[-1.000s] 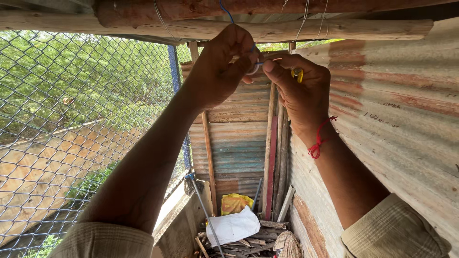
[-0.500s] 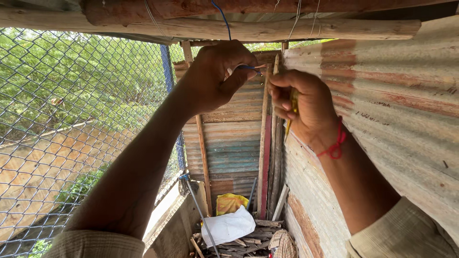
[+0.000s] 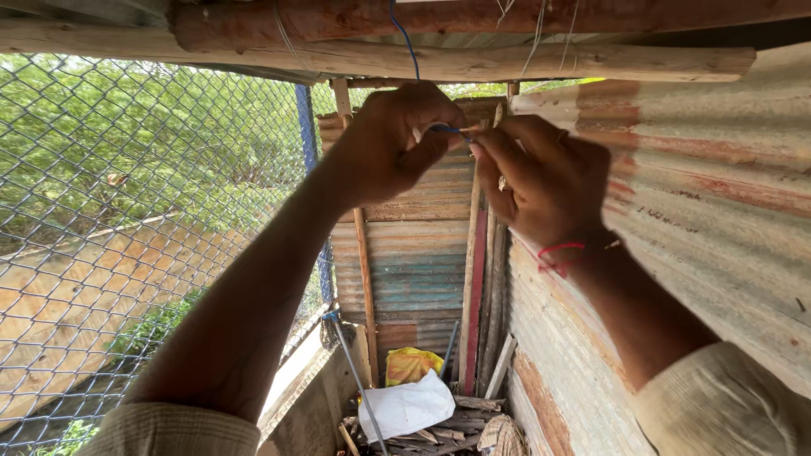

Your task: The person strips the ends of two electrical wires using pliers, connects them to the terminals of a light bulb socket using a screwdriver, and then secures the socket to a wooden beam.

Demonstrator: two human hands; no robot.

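Beige rolled sleeves both arms; red thread band [image 3: 559, 253] on right wrist.

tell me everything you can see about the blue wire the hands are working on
The blue wire is thin and looks plastic-coated. It hangs down from above the wooden roof poles, curving slightly, to the left hand, whose fingers pinch it. From there a short stretch runs sideways to the fingertips of the right hand. Its upper end is out of frame; its tip is hidden by the fingers.
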